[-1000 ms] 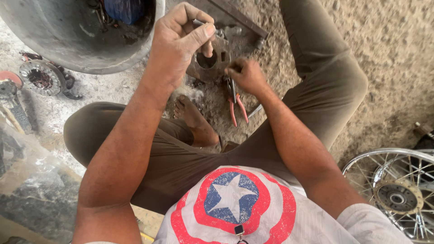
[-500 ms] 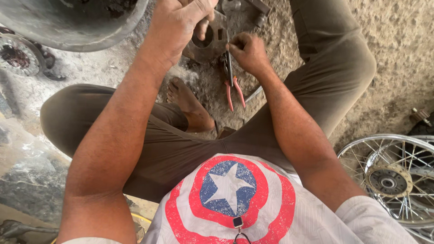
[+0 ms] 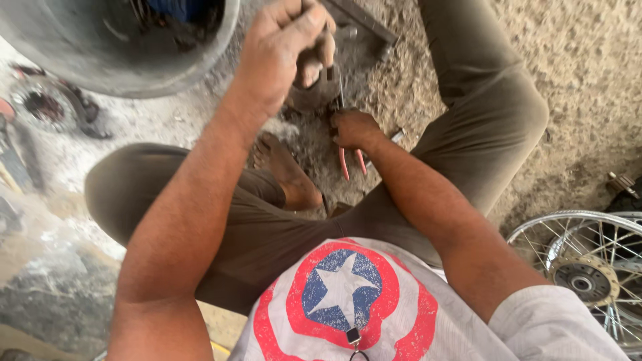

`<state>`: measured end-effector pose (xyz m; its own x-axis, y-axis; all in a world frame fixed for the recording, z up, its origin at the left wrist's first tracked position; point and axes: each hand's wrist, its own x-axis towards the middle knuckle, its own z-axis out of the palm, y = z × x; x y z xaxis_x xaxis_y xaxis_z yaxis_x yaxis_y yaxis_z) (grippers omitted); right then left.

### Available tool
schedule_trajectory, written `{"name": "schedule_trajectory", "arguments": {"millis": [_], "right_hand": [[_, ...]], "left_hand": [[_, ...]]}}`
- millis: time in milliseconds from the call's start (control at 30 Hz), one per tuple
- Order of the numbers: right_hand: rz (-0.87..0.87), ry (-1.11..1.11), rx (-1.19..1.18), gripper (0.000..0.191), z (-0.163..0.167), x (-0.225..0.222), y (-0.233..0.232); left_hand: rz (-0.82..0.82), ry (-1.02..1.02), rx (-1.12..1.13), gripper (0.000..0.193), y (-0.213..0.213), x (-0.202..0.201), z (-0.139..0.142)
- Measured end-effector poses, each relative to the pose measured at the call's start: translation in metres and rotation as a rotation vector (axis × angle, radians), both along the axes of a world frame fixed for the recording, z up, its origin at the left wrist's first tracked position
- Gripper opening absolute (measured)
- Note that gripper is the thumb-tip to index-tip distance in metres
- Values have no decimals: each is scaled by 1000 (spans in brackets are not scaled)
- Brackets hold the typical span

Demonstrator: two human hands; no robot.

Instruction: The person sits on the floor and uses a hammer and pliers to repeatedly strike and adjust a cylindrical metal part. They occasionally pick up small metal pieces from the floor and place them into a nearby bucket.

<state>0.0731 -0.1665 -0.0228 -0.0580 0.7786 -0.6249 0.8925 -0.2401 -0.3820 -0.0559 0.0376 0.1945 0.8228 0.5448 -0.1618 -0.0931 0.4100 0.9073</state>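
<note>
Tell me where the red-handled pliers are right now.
In the head view, the red-handled pliers are just right of centre, gripped in the right hand, with their handles pointing down toward the bare foot.

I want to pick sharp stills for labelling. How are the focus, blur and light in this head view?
Head view: soft, even daylight, no hard shadows or glare; the left hand and the dark metal part it grips look slightly motion-smeared; the right hand on the red-handled pliers is sharper; the left edge is blurred; the spoked wheel reads crisply.
</note>
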Motion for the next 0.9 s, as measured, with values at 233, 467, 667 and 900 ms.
{"name": "schedule_trajectory", "arguments": {"millis": [233,467,667,900], "right_hand": [[58,-430,-153,27,10,-11,16],[-38,-466,-486,32,15,-1,26],[-169,-354,-531,37,11,-1,25],[-256,-320,-510,31,-14,-5,24]], "left_hand": [[-40,-99,-135,20,3,-3,10],[-78,-188,-183,18,3,-7,14],[-122,-263,-189,13,4,-7,22],[-134,-227,-119,14,4,-6,26]]}}
